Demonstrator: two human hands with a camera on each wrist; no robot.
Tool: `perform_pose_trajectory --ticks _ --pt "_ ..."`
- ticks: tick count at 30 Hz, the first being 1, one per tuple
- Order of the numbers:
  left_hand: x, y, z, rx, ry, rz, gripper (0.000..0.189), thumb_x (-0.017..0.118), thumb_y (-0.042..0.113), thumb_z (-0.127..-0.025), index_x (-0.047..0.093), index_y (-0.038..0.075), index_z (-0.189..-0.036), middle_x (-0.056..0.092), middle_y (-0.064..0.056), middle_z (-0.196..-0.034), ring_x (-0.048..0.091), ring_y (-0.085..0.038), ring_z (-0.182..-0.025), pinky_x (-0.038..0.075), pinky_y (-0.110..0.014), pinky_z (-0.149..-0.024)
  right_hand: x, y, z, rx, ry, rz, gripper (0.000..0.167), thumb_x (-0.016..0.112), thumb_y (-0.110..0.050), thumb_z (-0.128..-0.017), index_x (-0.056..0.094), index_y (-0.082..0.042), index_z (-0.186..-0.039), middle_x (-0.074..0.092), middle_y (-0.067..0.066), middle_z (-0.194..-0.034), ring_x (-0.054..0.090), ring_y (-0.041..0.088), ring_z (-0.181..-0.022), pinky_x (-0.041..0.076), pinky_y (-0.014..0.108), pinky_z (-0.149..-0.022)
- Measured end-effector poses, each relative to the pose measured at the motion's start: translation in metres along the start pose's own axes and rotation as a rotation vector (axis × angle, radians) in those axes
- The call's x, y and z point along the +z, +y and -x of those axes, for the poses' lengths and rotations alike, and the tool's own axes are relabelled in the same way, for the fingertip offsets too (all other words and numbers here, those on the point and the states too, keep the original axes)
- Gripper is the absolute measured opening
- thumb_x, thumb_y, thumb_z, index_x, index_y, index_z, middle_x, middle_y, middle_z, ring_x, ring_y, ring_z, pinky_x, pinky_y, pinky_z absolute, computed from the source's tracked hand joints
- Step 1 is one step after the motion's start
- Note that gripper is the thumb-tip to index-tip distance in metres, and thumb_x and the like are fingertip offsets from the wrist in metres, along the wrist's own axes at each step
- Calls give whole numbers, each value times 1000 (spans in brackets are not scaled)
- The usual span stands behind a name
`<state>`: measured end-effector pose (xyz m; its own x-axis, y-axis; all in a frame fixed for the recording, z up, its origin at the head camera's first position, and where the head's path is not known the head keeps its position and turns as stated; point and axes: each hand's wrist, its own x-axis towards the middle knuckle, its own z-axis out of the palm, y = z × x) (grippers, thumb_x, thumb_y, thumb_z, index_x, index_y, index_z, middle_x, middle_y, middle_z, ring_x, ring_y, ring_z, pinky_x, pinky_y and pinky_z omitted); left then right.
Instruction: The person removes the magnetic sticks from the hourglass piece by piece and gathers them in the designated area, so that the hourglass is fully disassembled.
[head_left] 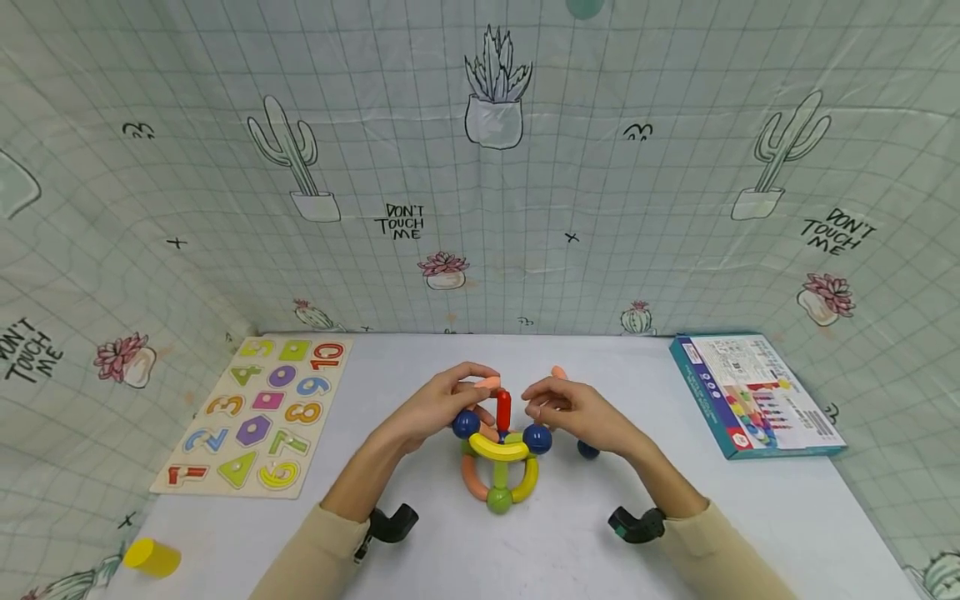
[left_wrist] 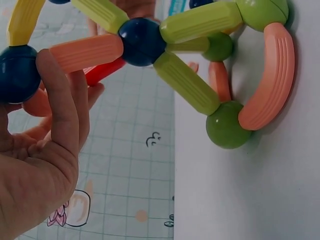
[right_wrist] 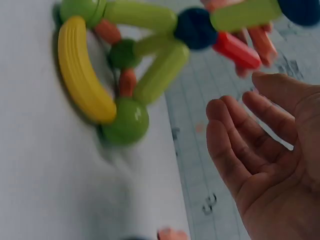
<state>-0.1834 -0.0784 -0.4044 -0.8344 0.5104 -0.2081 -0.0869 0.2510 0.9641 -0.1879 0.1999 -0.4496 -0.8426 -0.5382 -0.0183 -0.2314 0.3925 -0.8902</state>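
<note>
A magnetic stick-and-ball structure point(head_left: 498, 451) stands on the table, with green balls at its base and a red stick point(head_left: 504, 410) pointing up from a central blue ball point(left_wrist: 143, 42). My left hand point(head_left: 442, 404) is at its left side, fingers curled about an orange stick point(head_left: 487, 382) close to an outer blue ball point(left_wrist: 19, 75). One left finger touches that ball in the left wrist view. On the other side, my right hand point(head_left: 581, 410) has relaxed, slightly bent fingers and holds nothing. It hovers near the red stick and the right outer blue ball point(head_left: 537, 438), apart from the stick.
A number-and-shape puzzle board point(head_left: 252, 417) lies at left, and a yellow cylinder point(head_left: 153, 557) at the front left. A flat toy box point(head_left: 757, 396) rests at right. Behind my right hand are a loose blue ball point(head_left: 588, 450) and an orange piece point(head_left: 558, 372).
</note>
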Motion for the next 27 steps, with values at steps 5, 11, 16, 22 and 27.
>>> perform_pose_trajectory --ticks 5,11,16,22,27 --pt "0 -2 6 10 35 -56 42 58 31 -103 54 20 -143 71 -11 -104 69 -21 -88 51 -44 -96 19 -8 -17 -17 -75 -138 35 65 -20 -99 59 -6 -131 67 11 -117 67 24 -104 55 31 -90" --pt "0 -2 14 20 38 -84 44 58 29 -103 52 21 -147 65 -10 -125 60 -21 -81 53 -33 -68 26 -8 -21 -5 -76 -195 41 72 -19 -94 59 -6 -131 68 12 -111 65 29 -102 54 32 -89" --pt "0 -2 19 14 51 -126 48 57 38 -103 50 24 -149 57 -11 -142 57 -21 -86 49 -29 -55 30 -9 -23 -44 -73 -187 43 72 -21 -94 59 -4 -132 69 11 -109 66 28 -99 55 32 -87" --pt "-1 -1 26 -4 26 -157 62 67 46 -95 43 35 -151 45 -14 -153 62 -23 -76 48 -31 -48 33 -9 -24 -65 -58 -186 42 72 -23 -94 59 -5 -130 70 8 -109 68 26 -99 55 33 -87" --pt "1 -3 26 33 14 -96 61 67 34 -97 40 33 -152 49 -11 -149 64 -31 -72 55 -37 -52 35 -9 -24 -51 -31 -176 44 73 -25 -94 58 -9 -132 70 7 -108 69 26 -97 56 33 -85"
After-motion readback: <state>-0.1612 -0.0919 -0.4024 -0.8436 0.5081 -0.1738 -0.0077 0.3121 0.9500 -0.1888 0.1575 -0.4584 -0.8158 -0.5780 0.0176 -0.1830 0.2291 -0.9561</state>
